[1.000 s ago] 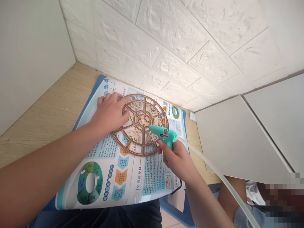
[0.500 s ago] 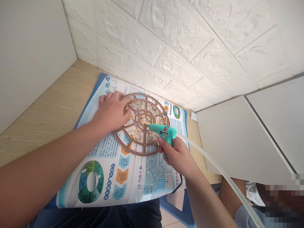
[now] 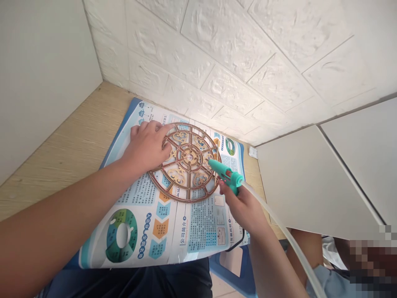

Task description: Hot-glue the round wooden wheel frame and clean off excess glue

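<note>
One 公司简介 poster [image 3: 173, 253], right fingers [image 3: 228, 193] gripping glue gun [image 3: 221, 168], left fingers [image 3: 164, 131] spread on disc [image 3: 190, 158]

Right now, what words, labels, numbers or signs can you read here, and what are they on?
"公司简介": heading on the printed poster.
"发展历程": heading on the same poster.
Circled characters beside the ring chart: too blurred to read surely.
Arrow boxes and small print: too small to read.
Dark label on the teal hot glue gun: too small to read.

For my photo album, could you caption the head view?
Left hand resting on a round openwork frame, right hand holding a teal glue gun.
</note>
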Demonstrator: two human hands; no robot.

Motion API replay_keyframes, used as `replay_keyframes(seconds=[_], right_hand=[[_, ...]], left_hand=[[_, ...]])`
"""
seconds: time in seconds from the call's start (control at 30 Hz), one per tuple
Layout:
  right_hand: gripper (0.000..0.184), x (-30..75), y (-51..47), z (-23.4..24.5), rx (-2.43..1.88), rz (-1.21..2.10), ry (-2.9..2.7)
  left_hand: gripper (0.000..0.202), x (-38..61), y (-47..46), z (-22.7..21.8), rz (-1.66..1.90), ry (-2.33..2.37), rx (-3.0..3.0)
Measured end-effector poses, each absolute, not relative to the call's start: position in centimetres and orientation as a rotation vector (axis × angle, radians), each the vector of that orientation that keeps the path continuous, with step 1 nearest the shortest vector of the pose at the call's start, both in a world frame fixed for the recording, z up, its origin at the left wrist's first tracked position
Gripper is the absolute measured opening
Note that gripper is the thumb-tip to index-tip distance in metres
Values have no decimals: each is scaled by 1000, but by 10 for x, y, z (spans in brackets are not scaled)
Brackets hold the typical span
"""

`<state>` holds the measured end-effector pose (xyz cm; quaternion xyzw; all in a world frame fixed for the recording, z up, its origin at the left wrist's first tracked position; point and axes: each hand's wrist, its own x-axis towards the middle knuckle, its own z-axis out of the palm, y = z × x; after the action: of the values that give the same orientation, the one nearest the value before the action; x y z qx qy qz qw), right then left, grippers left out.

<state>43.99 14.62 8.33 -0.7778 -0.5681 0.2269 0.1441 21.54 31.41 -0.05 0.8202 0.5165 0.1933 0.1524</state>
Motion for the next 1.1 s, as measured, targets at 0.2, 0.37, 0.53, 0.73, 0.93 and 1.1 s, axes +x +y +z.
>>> replay_keyframes(seconds=[0.2, 0.37, 0.53, 0.73, 0.93, 1.1], right_hand=[[43, 504, 127, 82, -2694, 238, -1454], [47, 540, 112, 65, -2913, 221, -1419], [61, 552, 108, 67, -2954, 260, -1487], [43, 503, 135, 105, -2444, 94, -1811], [22, 437, 190, 82, -1832, 416, -2417], [28, 428, 212, 74, -1792, 395, -2616]], left_hand=[[55, 215, 314, 0, 551, 1478, 2371], [56, 215, 313, 0, 571, 1469, 2372], [54, 215, 309, 7, 618, 1468, 2352], [33, 220, 297, 17, 888, 938, 2487], [25, 230, 287, 14, 701, 516, 2448], [23, 233, 285, 12, 619, 461, 2360]])
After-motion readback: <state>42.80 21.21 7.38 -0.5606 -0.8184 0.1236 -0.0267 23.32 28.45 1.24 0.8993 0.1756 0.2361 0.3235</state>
